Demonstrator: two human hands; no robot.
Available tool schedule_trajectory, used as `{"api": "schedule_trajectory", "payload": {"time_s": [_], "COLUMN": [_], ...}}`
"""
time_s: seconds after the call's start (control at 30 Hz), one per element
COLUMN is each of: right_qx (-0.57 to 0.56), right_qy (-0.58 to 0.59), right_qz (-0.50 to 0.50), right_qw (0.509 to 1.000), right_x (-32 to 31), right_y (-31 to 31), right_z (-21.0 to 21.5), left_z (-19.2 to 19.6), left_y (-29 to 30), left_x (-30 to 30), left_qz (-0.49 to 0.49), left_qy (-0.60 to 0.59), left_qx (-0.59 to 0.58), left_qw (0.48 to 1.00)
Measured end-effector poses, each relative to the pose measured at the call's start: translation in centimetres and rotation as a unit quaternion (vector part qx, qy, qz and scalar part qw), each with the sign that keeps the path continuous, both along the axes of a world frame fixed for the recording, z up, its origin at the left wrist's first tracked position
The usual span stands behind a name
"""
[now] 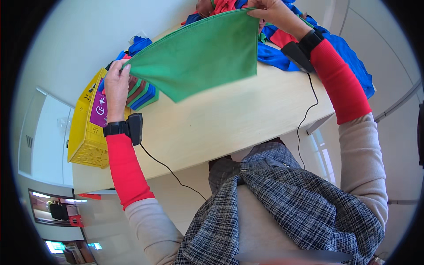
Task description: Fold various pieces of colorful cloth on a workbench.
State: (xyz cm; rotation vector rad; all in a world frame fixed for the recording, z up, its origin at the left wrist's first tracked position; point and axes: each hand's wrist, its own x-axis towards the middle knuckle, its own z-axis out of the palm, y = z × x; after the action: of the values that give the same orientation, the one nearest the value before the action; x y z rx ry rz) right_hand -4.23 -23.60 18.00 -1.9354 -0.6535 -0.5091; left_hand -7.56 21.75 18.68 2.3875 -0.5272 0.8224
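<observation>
Green cloth (203,51) hanging spread between pinching left fingers (116,67) and right fingers (255,13).

table (207,128) partly behind grn cloth (201,53)

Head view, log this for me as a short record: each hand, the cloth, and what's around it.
Left hand: pinches green cloth at its left corner
Right hand: pinches its upper right corner
Cloth state: spread between both hands, above the table
Left side: yellow basket, layered cloth stack
Far right: loose pile of blue, red and green fabric
</observation>
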Motion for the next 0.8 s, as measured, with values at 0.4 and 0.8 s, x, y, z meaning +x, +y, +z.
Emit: {"api": "schedule_trajectory", "payload": {"time_s": [0.4, 0.8], "right_qx": [-0.197, -0.311], "right_qy": [0.015, 0.102], "right_qz": [0.033, 0.096], "right_qw": [0.98, 0.94], "right_x": [-2.1, -5.2], "right_y": [1.7, 0.5], "right_z": [-20.4, -21.0], "left_z": [-19.4, -21.8], "left_y": [1.4, 0.1], "left_x": [-4.0, -7.3], "left_qz": [0.017, -0.023], "left_qy": [0.135, 0.221], "left_qx": [0.165, 0.159], "left_qw": [0.977, 0.962]}}
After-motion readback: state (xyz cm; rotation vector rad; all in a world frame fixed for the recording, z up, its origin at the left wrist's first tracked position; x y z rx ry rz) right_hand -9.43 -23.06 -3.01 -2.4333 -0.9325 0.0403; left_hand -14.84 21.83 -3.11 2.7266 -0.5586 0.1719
